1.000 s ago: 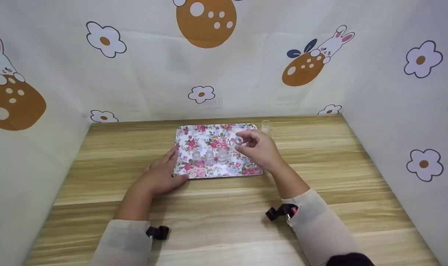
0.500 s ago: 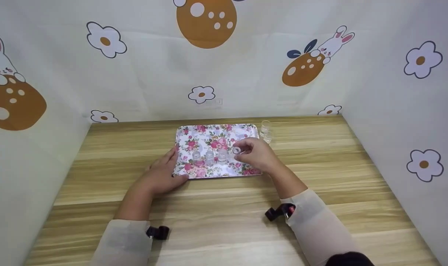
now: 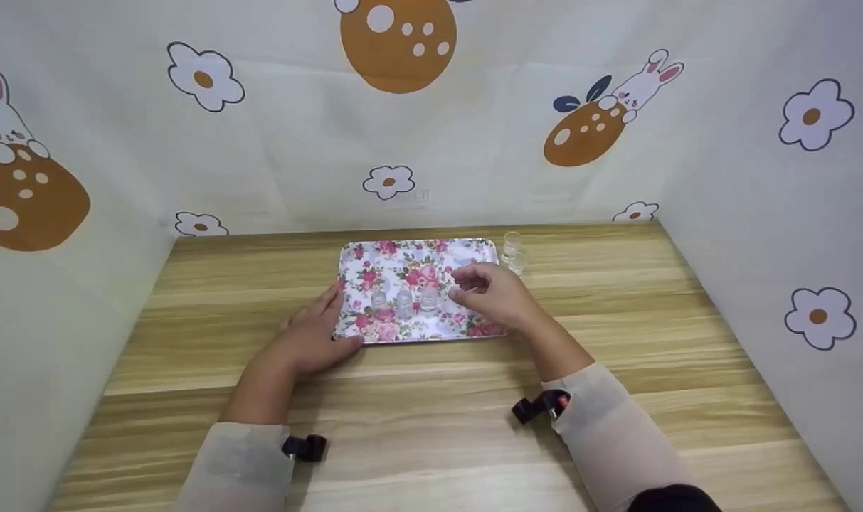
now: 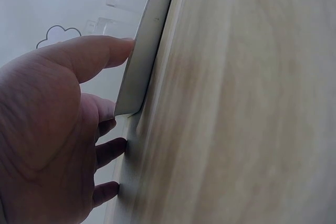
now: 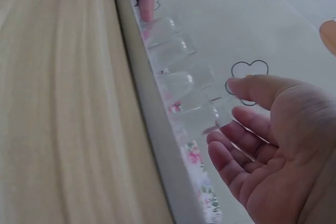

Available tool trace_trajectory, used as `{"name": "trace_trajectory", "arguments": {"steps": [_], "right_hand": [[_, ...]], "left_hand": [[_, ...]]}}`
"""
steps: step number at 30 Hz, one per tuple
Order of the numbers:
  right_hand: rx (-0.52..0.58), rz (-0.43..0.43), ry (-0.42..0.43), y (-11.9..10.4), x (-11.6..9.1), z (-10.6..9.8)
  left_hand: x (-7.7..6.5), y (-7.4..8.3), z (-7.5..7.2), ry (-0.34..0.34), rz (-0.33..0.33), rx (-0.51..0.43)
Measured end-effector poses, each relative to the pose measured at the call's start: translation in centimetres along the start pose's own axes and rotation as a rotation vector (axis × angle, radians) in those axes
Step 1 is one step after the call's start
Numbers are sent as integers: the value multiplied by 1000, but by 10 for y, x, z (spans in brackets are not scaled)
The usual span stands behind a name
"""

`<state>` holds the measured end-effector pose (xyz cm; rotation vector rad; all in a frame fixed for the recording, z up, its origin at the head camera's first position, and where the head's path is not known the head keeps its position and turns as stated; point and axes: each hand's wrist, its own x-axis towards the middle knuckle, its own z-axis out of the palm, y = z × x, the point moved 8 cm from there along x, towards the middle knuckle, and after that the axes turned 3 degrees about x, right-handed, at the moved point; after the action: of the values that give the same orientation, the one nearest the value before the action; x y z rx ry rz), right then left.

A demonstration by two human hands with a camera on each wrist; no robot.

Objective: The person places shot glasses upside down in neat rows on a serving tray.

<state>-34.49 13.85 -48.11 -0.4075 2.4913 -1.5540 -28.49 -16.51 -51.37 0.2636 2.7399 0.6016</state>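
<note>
A floral tray (image 3: 374, 257) lies on the wooden table. My left hand (image 3: 316, 345) grips its near left corner, thumb (image 4: 100, 51) against the front rim and fingers along the left side. Several small clear cups stand in a row on the tray, among them a left cup (image 3: 379, 301), a middle cup (image 3: 404, 304) and another cup (image 3: 429, 299). Beside the row's right end my right hand (image 3: 499, 295) hovers over the tray, thumb and fingers apart, holding nothing. In the right wrist view, the nearest cup (image 5: 195, 119) stands close to those fingertips; contact is unclear.
Two more clear cups, a far cup (image 3: 512, 240) and a nearer cup (image 3: 517, 264), stand on the table (image 3: 431, 419) just right of the tray. Patterned cloth walls (image 3: 296, 142) enclose the back and sides. A black camera is strapped to each wrist.
My right hand has come nearer with a clear cup, lowered it at the row's right end, then let it go and spread its fingers. The left hand and tray have stayed put.
</note>
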Motion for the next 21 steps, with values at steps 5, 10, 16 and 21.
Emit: {"name": "trace_trajectory", "arguments": {"steps": [5,10,16,21], "right_hand": [[34,-22,94,-6,-1,-25],[75,-7,194,-3,-2,-56],[114,19,293,7,-4,-86],[130,37,342,20,-2,-102]], "left_hand": [[0,0,0,-4,-2,0],[0,1,0,-6,-1,0],[1,0,1,-13,-4,-11],[1,0,0,-11,-9,-7]]}}
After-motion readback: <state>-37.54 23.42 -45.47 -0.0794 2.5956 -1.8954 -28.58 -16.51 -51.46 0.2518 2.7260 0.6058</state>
